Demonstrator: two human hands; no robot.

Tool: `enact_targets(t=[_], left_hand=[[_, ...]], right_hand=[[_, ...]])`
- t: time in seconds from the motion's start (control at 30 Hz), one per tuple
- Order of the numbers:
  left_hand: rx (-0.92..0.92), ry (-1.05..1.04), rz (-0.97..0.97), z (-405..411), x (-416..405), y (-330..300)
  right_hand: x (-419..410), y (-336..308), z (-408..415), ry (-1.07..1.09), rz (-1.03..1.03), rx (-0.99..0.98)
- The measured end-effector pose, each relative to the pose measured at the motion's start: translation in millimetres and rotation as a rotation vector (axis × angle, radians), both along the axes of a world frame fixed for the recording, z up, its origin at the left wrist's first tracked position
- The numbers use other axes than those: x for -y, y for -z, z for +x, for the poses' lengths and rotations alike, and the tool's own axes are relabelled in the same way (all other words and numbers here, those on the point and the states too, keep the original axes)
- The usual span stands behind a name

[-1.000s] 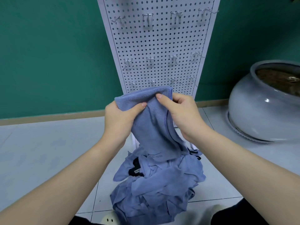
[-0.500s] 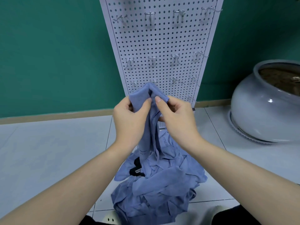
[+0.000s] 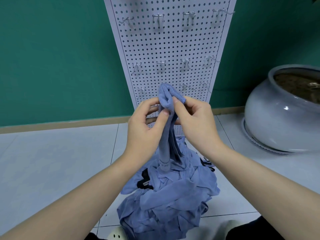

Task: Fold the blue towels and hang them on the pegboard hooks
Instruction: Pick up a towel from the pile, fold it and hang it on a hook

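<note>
Pinched towel in both hands, hiding lower pegboard; pot right, cropped; pile below.

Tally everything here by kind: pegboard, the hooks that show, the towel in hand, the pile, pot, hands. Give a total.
pegboard: 1
hooks in view: 11
held towel: 1
towel pile: 1 (towels inside cannot be counted)
pot: 1
left hand and right hand: 2
Total: 17
</note>
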State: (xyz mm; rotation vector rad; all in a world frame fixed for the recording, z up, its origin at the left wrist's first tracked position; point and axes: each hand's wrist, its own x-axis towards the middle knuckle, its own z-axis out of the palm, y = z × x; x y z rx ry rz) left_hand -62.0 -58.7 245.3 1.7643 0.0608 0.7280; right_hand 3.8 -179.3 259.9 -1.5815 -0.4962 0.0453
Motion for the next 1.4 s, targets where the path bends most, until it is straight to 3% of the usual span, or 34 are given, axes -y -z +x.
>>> enact_targets(t=[0.23,0.43,0.53,0.63,0.87,1.2,1.4], left_hand=[[-0.013,-0.011,-0.045,2,-7,0],[-0.14,0.093,-0.115,2,-15,-2],[-0.302,0.256,-0.218,2,-20,-1],[-0.409,0.342,-0.182,1,-20,8],[-0.416,0.231,-0.268,6,-4,16],[-0.65,0.374,-0.173,-6,12,37],[-0.639,0.545,-0.205,-4,-2,22]], right_hand=[[3,-5,-7,-0.152,-0.089,0.096],[5,-8,4,-0.112,-0.057,0.051],[9,-18,8,-0.169,-0.002,0.018],[10,-25,12,-0.231,0.036,0.014],[12,-43,19,-0.312,0.264,-0.137],[45,-68,54,-0.084,0.49,-0.301],[65,-38,91,0.158,0.372,-0.442]])
